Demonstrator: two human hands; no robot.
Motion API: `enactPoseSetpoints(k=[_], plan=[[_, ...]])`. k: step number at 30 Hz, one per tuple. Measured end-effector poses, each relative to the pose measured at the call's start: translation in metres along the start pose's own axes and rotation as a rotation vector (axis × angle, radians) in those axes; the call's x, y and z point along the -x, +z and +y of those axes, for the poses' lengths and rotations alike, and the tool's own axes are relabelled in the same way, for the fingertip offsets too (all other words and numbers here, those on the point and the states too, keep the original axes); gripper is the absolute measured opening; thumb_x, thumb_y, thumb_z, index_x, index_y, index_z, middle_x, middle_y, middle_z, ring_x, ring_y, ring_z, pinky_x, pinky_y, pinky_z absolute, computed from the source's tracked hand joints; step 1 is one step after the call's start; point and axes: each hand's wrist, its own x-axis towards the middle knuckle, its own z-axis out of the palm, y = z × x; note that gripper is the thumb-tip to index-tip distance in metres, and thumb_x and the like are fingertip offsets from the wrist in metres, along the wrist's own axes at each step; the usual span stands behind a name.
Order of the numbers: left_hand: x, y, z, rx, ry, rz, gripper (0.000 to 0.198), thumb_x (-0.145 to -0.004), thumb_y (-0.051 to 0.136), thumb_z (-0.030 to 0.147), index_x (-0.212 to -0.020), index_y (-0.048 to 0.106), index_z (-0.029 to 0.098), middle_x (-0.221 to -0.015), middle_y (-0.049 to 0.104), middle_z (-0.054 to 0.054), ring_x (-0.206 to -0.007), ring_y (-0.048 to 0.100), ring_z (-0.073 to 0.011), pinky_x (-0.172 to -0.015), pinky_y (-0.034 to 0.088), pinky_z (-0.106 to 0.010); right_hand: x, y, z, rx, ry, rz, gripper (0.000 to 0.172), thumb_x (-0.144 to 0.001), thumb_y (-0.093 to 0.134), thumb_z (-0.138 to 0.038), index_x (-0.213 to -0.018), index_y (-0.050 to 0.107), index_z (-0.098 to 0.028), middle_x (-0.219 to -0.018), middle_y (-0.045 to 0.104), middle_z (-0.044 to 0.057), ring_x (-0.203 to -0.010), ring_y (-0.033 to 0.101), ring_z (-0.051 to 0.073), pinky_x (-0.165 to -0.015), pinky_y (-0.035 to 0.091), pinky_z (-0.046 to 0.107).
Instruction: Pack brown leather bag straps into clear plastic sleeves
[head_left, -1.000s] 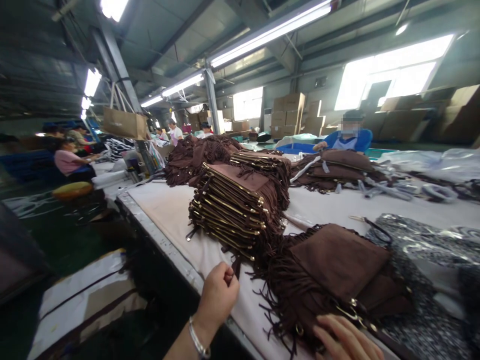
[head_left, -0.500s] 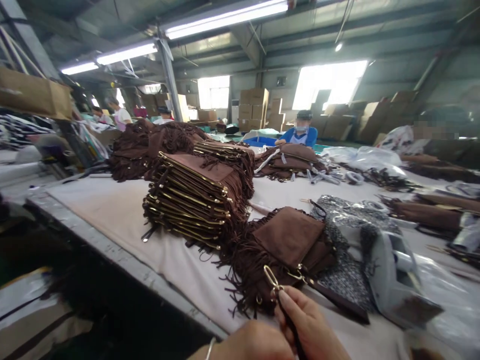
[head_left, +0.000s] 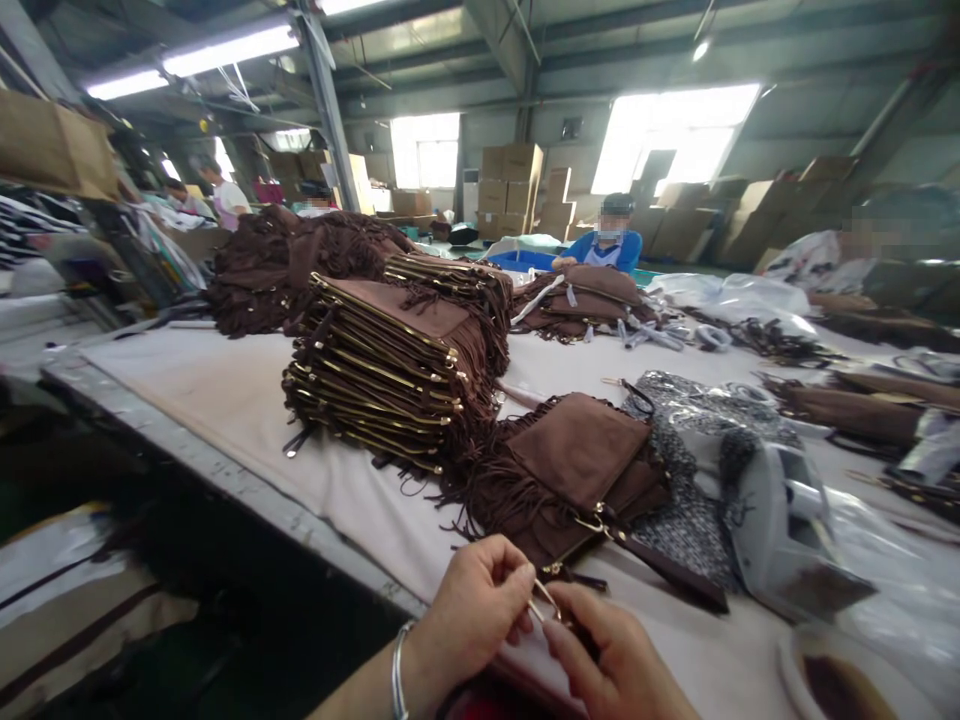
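Observation:
My left hand (head_left: 480, 600), with a silver bracelet at the wrist, pinches one end of a gold-coloured metal clasp (head_left: 553, 604). The other end is gripped by my right hand (head_left: 604, 655); the dark strap it held earlier is mostly hidden by the fingers. Just beyond my hands lies a brown fringed bag (head_left: 581, 450) with gold hardware, flat on the covered table (head_left: 375, 545). A dark wrist strap (head_left: 671, 572) hangs off its near corner and rests on the cloth.
Left of centre stands a tall stack of brown fringed bags (head_left: 382, 370) with gold zips. To the right are a tape dispenser (head_left: 787, 530), speckled fabric (head_left: 690, 500) and a cup of dark liquid (head_left: 847, 680). A co-worker in blue (head_left: 626, 245) sits across the table.
My left hand has come up from the lower edge and now pinches the gold clasp. My right hand has drawn back slightly with it. The view has tilted down a little.

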Motion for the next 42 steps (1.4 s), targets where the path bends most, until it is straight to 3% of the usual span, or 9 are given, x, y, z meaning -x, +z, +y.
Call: enactPoseSetpoints(k=[5, 12, 15, 18, 20, 23, 32, 38, 42], plan=[[0.011, 0.008, -0.017, 0.087, -0.136, 0.036, 0.022, -0.078, 0.060, 0.039, -0.079, 0.053, 0.018, -0.051, 0.059, 0.003, -0.041, 0.051, -0.0092, -0.041, 0.040, -0.018, 0.006, 0.017, 0.008, 0.092, -0.015, -0.082, 0.024, -0.092, 0.041, -0.027, -0.099, 0.063, -0.018, -0.087, 0.073, 0.007, -0.076, 0.069, 0.017, -0.070, 0.051, 0.025], [0.018, 0.000, -0.022, -0.005, -0.234, -0.055, 0.020, -0.084, 0.053, 0.038, -0.080, 0.051, 0.018, -0.055, 0.062, 0.001, -0.040, 0.052, -0.0098, -0.040, 0.039, -0.019, 0.010, 0.029, 0.018, 0.361, -0.165, -0.057, 0.017, -0.089, 0.044, -0.020, -0.088, 0.061, -0.018, -0.076, 0.070, 0.006, -0.065, 0.067, 0.015, -0.059, 0.050, 0.021], [0.018, -0.010, -0.023, -0.210, -0.009, -0.004, 0.023, -0.091, 0.046, 0.037, -0.078, 0.054, 0.018, -0.065, 0.064, -0.002, -0.053, 0.058, -0.0133, -0.050, 0.046, -0.024, 0.008, 0.025, 0.018, 0.414, -0.259, 0.087, 0.018, -0.090, 0.043, -0.018, -0.095, 0.061, -0.017, -0.077, 0.070, 0.007, -0.065, 0.068, 0.016, -0.060, 0.053, 0.023], [0.010, -0.018, -0.029, -0.649, 0.479, 0.166, 0.018, -0.092, 0.048, 0.029, -0.087, 0.062, 0.018, -0.083, 0.064, -0.006, -0.077, 0.060, -0.0184, -0.070, 0.050, -0.032, 0.004, 0.020, 0.021, 0.473, -0.351, 0.264, 0.023, -0.090, 0.045, -0.016, -0.109, 0.057, -0.015, -0.087, 0.072, 0.009, -0.075, 0.070, 0.018, -0.069, 0.057, 0.026], [0.001, -0.020, -0.037, -0.888, 0.721, 0.247, 0.015, -0.090, 0.052, 0.025, -0.096, 0.063, 0.019, -0.090, 0.062, -0.007, -0.084, 0.058, -0.0209, -0.076, 0.049, -0.035, 0.000, 0.018, 0.024, 0.525, -0.375, 0.314, 0.025, -0.090, 0.045, -0.015, -0.113, 0.055, -0.014, -0.088, 0.072, 0.009, -0.077, 0.069, 0.018, -0.070, 0.057, 0.027], [-0.013, -0.022, -0.047, -1.037, 0.898, 0.297, 0.015, -0.092, 0.049, 0.021, -0.097, 0.063, 0.017, -0.087, 0.061, -0.007, -0.079, 0.057, -0.0194, -0.071, 0.049, -0.032, -0.008, 0.017, 0.025, 0.630, -0.377, 0.306, 0.022, -0.093, 0.043, -0.017, -0.109, 0.057, -0.014, -0.085, 0.069, 0.009, -0.072, 0.066, 0.018, -0.066, 0.055, 0.027], [-0.020, -0.036, -0.044, -0.947, 1.030, 0.168, 0.018, -0.095, 0.043, 0.015, -0.095, 0.061, 0.016, -0.080, 0.063, -0.005, -0.073, 0.060, -0.0140, -0.066, 0.049, -0.025, -0.031, 0.018, 0.005, 1.113, -0.464, 0.174, 0.025, -0.082, 0.048, 0.001, -0.093, 0.064, -0.015, -0.082, 0.065, 0.009, -0.064, 0.057, 0.018, -0.053, 0.046, 0.028], [-0.028, -0.039, -0.045, -0.945, 1.045, 0.101, 0.021, -0.095, 0.040, 0.014, -0.091, 0.060, 0.015, -0.078, 0.062, -0.005, -0.071, 0.057, -0.0150, -0.064, 0.048, -0.026, -0.035, 0.030, 0.007, 1.218, -0.297, 0.185, 0.027, -0.082, 0.048, 0.000, -0.101, 0.063, -0.013, -0.078, 0.064, 0.009, -0.060, 0.056, 0.017, -0.050, 0.044, 0.027], [-0.031, -0.036, -0.049, -0.978, 0.990, 0.090, 0.019, -0.093, 0.040, 0.013, -0.087, 0.058, 0.016, -0.078, 0.060, -0.005, -0.070, 0.055, -0.0161, -0.063, 0.048, -0.027, -0.033, 0.033, 0.013, 1.265, -0.336, 0.200, 0.035, -0.083, 0.043, 0.003, -0.111, 0.060, -0.008, -0.081, 0.066, 0.013, -0.062, 0.060, 0.018, -0.051, 0.048, 0.028]])
